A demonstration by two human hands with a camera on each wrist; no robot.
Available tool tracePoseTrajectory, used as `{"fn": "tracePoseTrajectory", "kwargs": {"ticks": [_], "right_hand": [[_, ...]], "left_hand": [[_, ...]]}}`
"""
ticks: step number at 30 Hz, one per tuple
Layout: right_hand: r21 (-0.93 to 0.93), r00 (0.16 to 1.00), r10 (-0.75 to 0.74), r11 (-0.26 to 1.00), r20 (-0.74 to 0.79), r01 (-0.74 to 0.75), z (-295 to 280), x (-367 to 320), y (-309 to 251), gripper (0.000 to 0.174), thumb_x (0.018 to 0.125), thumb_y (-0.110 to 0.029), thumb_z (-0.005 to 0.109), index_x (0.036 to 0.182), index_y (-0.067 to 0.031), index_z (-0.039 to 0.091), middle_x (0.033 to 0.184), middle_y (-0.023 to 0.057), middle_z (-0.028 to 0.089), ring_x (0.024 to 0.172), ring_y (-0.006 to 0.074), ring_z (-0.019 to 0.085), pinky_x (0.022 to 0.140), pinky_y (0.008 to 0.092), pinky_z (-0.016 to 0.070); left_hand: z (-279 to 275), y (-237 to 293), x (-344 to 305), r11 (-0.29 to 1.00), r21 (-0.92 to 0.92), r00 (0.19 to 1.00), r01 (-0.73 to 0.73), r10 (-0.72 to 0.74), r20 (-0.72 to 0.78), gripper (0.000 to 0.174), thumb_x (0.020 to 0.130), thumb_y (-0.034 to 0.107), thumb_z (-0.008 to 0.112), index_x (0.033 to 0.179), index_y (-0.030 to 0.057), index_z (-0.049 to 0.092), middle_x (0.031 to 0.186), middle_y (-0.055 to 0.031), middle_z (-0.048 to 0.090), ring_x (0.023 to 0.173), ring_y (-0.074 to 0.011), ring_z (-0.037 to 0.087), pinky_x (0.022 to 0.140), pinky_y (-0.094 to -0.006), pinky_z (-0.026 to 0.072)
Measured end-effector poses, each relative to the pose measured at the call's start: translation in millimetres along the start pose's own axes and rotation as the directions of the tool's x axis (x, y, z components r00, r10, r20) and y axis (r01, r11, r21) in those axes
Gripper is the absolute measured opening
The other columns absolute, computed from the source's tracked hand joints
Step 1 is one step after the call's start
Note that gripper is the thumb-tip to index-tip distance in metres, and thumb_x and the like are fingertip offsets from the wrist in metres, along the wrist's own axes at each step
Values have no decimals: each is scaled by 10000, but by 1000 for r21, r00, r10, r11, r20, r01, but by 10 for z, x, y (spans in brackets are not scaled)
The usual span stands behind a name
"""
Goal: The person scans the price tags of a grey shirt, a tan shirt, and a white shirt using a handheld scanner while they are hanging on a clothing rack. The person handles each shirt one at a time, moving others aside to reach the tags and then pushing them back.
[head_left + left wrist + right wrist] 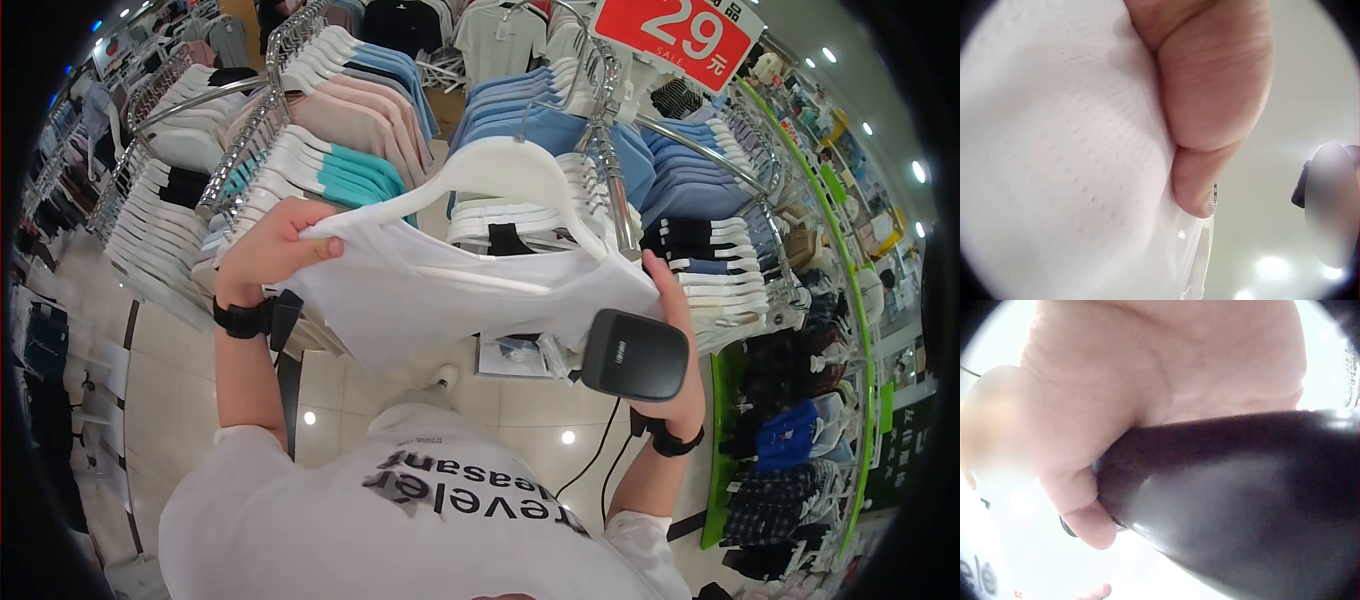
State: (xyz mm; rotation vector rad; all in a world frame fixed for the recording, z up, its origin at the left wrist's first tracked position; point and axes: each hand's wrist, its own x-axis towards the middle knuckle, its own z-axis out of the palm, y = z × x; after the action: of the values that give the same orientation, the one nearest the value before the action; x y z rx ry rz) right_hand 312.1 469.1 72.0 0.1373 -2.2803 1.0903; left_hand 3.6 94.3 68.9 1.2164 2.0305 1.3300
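A white knit top (pixel 370 295) with small perforations hangs on a white hanger (pixel 500 168) in front of the chest. My left hand (pixel 275 250) grips its shoulder, with the thumb on top; the left wrist view shows that thumb (pixel 1200 187) against the fabric and a strip of clear plastic (pixel 1197 269) below it. At the other shoulder, my right hand (pixel 676 295) holds a black device (pixel 636 360) with rounded corners and small pale lettering. The right wrist view shows the thumb (pixel 1094 528) curled at its edge; the device hides the other fingers.
Metal racks (pixel 605 150) ahead carry many hangers with blue shirts (pixel 520 105), pink tops (pixel 350 125) and teal tops (pixel 350 180). A red sale sign (pixel 690 40) stands at upper right. Black cables (pixel 590 465) run down by the right arm over the tiled floor (pixel 340 390).
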Motion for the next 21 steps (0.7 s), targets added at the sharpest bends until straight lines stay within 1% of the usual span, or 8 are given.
{"fn": "tracePoseTrajectory", "kwargs": {"ticks": [2,3,7,9,15,18,20,21], "right_hand": [[-126,988,129,985,91,-117,31,15,47,1029,566,-307,873,1482,-13,507,1503,192,526,1384,374,493,1171,434,342],[-110,985,155,983,74,-146,51,21,24,907,561,-210,880,1383,1,559,1284,146,631,1151,289,625,1010,385,470],[-39,964,210,978,163,-207,26,45,-3,738,581,-156,876,1241,3,586,1075,92,637,916,214,631,847,315,503],[-76,969,137,989,206,-124,1,49,10,590,602,-144,871,1102,-5,590,949,57,590,783,173,570,745,277,481],[-126,980,102,989,170,-81,25,32,20,460,609,-141,852,959,4,591,886,53,576,728,153,522,685,287,457],[-156,991,103,984,84,-89,17,-10,59,435,617,-136,839,941,13,589,880,56,577,711,153,510,668,285,443],[-151,984,123,983,133,-102,-127,-26,60,435,639,-119,830,992,25,620,942,84,610,769,187,570,718,307,479],[-220,992,48,975,113,-22,-161,-52,105,443,652,-110,828,1025,28,634,986,100,623,818,217,597,753,330,495]], "left_hand": [[30,12,6,999,29,999,-33,32,31,306,945,265,786,1024,-23,717,829,23,656,815,-69,547,742,-261,470],[28,-6,5,999,26,999,-31,30,29,306,945,265,786,1024,-23,717,829,23,656,815,-69,547,742,-261,470],[26,-3,35,995,86,995,-55,48,82,303,938,277,790,980,-12,707,799,17,640,788,-72,523,721,-270,460],[45,11,47,992,102,994,-69,60,87,303,935,279,792,963,-9,701,791,15,632,781,-74,516,715,-273,456],[21,-17,106,998,56,992,-16,9,125,366,869,320,820,896,-7,658,751,-10,574,727,-109,471,661,-298,416],[-33,-267,76,998,-14,980,-64,65,186,514,798,377,882,1093,1,694,933,-17,674,853,-109,577,758,-292,471],[99,-448,5,867,-495,989,-58,117,89,562,832,208,876,1311,21,650,1165,-25,706,1075,-122,615,944,-306,499],[180,-661,-23,867,-494,989,-55,115,91,562,832,208,876,1311,21,650,1165,-25,706,1075,-122,615,944,-306,499]]}}
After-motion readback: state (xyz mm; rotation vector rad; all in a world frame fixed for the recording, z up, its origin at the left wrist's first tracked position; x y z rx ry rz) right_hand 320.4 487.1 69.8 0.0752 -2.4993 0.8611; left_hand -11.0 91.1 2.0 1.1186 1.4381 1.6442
